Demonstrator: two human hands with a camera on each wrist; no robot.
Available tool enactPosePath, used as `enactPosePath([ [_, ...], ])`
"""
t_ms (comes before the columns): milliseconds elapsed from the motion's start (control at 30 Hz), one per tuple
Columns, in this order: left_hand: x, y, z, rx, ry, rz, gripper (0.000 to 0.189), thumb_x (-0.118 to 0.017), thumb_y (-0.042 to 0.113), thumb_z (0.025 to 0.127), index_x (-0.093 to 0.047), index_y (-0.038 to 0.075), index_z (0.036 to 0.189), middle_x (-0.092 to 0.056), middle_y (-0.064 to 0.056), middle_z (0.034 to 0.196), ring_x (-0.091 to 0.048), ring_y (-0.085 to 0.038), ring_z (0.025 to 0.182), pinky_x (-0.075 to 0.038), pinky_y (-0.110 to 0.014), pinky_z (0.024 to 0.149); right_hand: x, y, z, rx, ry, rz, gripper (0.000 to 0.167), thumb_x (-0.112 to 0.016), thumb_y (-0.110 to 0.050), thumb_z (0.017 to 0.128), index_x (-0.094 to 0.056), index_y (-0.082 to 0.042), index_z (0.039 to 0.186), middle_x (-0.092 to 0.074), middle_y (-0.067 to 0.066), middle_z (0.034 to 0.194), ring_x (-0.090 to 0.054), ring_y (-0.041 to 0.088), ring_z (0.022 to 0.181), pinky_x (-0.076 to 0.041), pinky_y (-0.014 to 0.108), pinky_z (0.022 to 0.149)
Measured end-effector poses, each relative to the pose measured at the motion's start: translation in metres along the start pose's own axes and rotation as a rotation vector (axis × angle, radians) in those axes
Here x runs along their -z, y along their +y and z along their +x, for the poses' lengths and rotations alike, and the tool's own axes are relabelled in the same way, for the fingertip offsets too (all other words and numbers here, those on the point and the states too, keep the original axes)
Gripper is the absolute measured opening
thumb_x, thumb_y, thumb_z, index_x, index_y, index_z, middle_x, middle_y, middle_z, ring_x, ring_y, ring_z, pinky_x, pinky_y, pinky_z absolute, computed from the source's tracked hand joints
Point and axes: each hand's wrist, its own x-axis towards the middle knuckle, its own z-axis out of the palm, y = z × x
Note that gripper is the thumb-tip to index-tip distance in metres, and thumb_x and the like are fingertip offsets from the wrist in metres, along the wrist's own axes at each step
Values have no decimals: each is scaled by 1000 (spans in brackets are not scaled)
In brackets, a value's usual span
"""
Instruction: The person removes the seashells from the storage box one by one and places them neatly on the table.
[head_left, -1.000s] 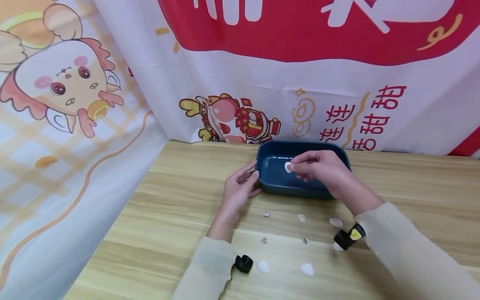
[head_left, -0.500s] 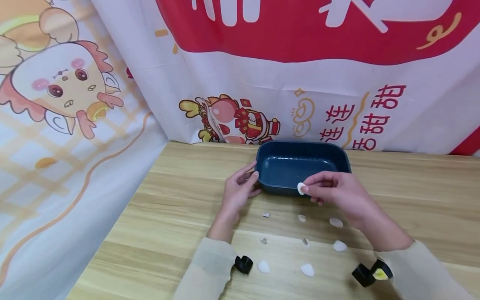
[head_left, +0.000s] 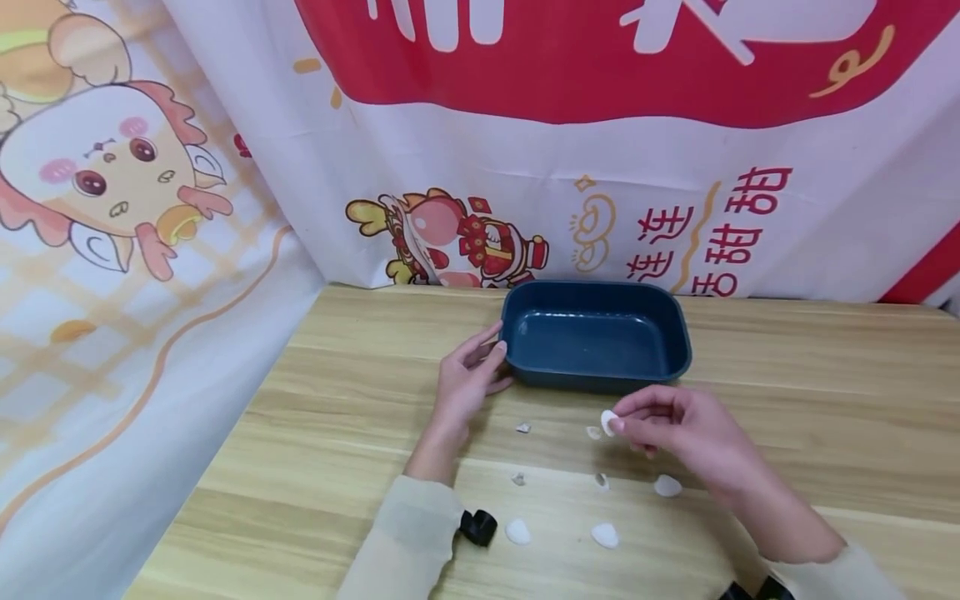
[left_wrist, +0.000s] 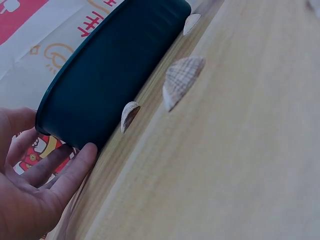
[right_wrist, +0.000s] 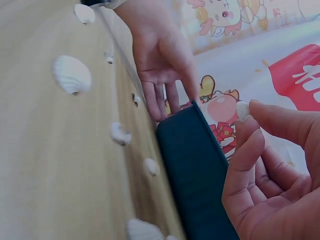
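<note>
A small white seashell (head_left: 608,422) is pinched between the thumb and fingertips of my right hand (head_left: 693,437), held up in front of the dark blue rectangular bin (head_left: 596,379). The same pinched seashell (right_wrist: 243,110) shows in the right wrist view, with its lower part covered by the fingertips. My left hand (head_left: 463,383) touches the bin's left end with fairly straight fingers, thumb near the rim. In the left wrist view, the fingers (left_wrist: 75,172) lie along the bin's end wall (left_wrist: 105,75). Inside, the bin's floor is bare.
Several seashells lie spread in rows on the wooden table (head_left: 360,350), among them a white one (head_left: 604,536), another white one (head_left: 667,486) and a small grey one (head_left: 518,479). My right hand hides part of the layout. A printed cloth (head_left: 450,150) hangs behind the bin.
My right hand has drawn back from over the bin toward the front, down to just above the shell rows, still pinching the seashell. My left hand stays at the bin's end.
</note>
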Motion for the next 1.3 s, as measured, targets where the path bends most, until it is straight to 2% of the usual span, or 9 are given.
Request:
enactPosePath([
  [233, 0, 1, 0, 5, 6, 7, 37, -72, 26, 105, -71, 35, 141, -67, -11, 145, -72, -28, 125, -68, -42, 94, 3, 16, -9, -44, -18, -7, 37, -84, -27, 96, -73, 0, 120, -74, 6, 87, -67, 16, 76, -59, 28, 62],
  [367, 0, -1, 2, 7, 2, 8, 36, -72, 27, 106, -71, 36, 140, -67, -11, 145, -72, -28, 125, -68, -43, 94, 6, 26, -16, -33, -43, -25, 36, -83, -22, 96, -73, 2, 120, -75, 5, 88, -67, 14, 73, -61, 28, 62],
  [500, -1, -2, 2, 9, 4, 8, 35, -72, 27, 106, -71, 36, 140, -68, -11, 145, -73, -28, 125, -68, -43, 94, 7, 33, -23, -21, -84, -85, 33, -83, -23, 95, -74, 0, 117, -76, 7, 94, -67, 16, 77, -60, 28, 62],
  [700, -1, -1, 2, 11, 5, 4, 36, -72, 27, 106, -71, 36, 140, -68, -11, 144, -73, -28, 124, -68, -42, 94, 9, 43, -32, -31, -161, -143, 26, -84, -23, 94, -76, -4, 110, -73, 9, 90, -65, 17, 75, -60, 27, 60],
  [967, -2, 1, -1, 19, 13, 13, 35, -72, 28, 106, -71, 39, 139, -67, -9, 146, -72, -28, 126, -68, -41, 94, 10, 57, -45, 23, -174, -302, 19, -87, -27, 91, -78, -13, 100, -70, 1, 83, -61, 9, 73, -52, 22, 60],
  [1300, -2, 1, 0, 23, 16, 19, 36, -72, 28, 106, -70, 38, 140, -67, -10, 147, -72, -29, 127, -68, -41, 95, 25, 61, -48, -61, -216, -353, 17, -85, -28, 93, -79, -15, 102, -70, 2, 86, -61, 13, 77, -51, 21, 63],
])
